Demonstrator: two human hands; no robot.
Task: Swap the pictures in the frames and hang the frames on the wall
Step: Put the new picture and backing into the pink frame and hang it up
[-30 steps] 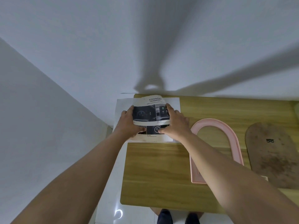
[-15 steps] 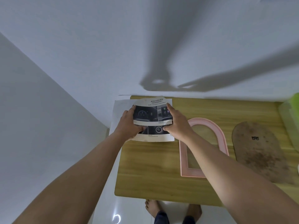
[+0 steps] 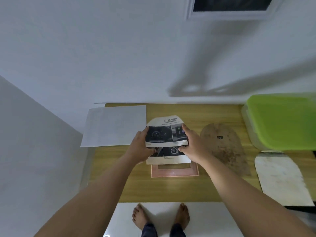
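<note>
An arch-shaped printed picture (image 3: 164, 134) headed "ADVANCED" is held above the wooden table (image 3: 171, 190). My left hand (image 3: 142, 147) grips its left edge and my right hand (image 3: 193, 146) grips its right edge. Under the picture lies the pink arched frame (image 3: 174, 173); only its bottom rail shows, the arch is hidden by the picture and my hands. To the right lies the brown arch-shaped backing board (image 3: 224, 147) with a small metal hanger. Further right is a white arch-shaped sheet (image 3: 280, 178).
A blank white sheet of paper (image 3: 114, 125) lies at the table's far left, overhanging the edge. A green-lidded plastic box (image 3: 280, 120) stands at the far right. The white wall (image 3: 119, 48) rises behind the table, with a window frame at the top. My bare feet show below the table's near edge.
Both hands have carried the picture to the right, off the blank white sheet and over the pink frame. The view has swung right, and the green box and white arched sheet now show.
</note>
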